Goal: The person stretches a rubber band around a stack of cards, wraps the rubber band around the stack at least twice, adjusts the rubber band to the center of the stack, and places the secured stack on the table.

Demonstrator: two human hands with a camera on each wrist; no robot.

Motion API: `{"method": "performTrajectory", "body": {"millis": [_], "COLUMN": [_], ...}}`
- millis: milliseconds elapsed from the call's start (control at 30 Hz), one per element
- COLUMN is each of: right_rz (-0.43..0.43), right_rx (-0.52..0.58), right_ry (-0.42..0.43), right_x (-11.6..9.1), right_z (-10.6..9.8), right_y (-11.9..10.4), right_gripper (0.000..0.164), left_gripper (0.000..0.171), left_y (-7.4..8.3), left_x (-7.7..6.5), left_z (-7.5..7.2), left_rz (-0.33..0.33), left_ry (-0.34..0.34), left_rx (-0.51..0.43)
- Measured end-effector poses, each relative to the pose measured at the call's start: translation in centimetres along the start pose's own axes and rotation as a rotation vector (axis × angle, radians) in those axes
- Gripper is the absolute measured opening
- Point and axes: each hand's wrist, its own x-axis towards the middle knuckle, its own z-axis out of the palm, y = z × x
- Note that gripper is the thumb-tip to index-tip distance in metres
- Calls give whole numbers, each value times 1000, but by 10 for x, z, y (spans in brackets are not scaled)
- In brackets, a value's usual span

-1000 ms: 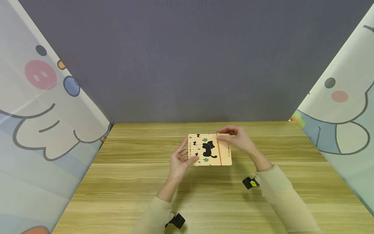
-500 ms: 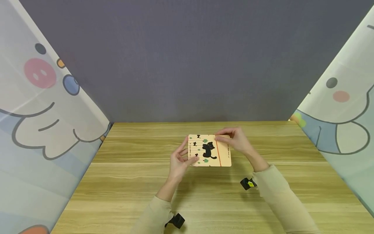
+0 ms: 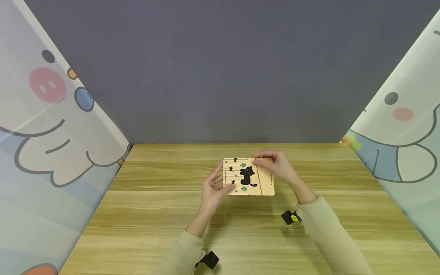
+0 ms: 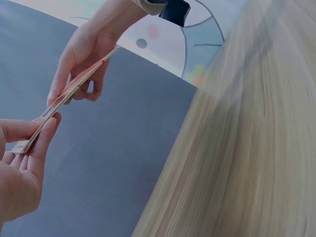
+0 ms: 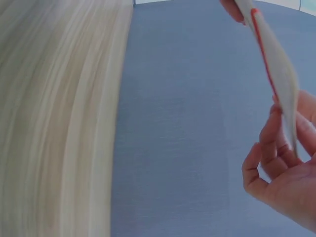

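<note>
Cream rectangular paper-looking booklet (image 3: 249,176), cat-printed: being held above the pale wood-grain table (image 3: 151,194).
Thin red elastic-looking band (image 3: 259,178): crossing the booklet.
Left hand (image 3: 212,192): gripping the booklet's end nearer the table's left side.
Right hand (image 3: 279,166): pinching the edge nearer the table's back, beside the band.
Progress, I'm judging: band already spanning the closed-looking booklet, final release remaining.

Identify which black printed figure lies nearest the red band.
The large black cat on the cream card, beside the red band; the small black figures sit farther off, toward the left hand.
</note>
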Motion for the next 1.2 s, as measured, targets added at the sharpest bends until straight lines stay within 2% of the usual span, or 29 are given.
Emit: {"method": "performTrajectory", "body": {"millis": [267,500,700,833,867,1033,1067,1100,1133,1200], "right_rz": [-12,-39,-55,-84,-108,-109,-91,-46,-30,-76], "right_rx": [-70,-52,72,211,284,391,400,364,378,404], "right_ry": [110,198,254,304,304,408,438,485,517,561], "right_x": [-6,-12,-21,-31,-31,-43,-45,-49,-51,-52], "right_z": [0,-1,-3,2,3,14,16,20,22,24], "right_y": [-38,-48,-31,-24,-3,-4,-4,-24,-21,19], "right_gripper": [19,18,24,28,28,25,25,24,25,26], "left_gripper": [80,80,80,80,80,79,79,79,79,78], "left_y": [0,-2,-3,-4,-3,-2,-2,-2,-1,0], "left_x": [-2,-1,1,4,4,6,7,8,8,9], "left_z": [-2,-5,-8,-8,-8,-8,-9,-9,-9,-9], "left_rz": [5,2,9,7,6,7,8,8,10,9], "left_ry": [22,38,52,60,62,73,76,80,84,93], "left_rx": [5,-5,-30,-33,-33,-34,-33,-29,-21,-6]}}
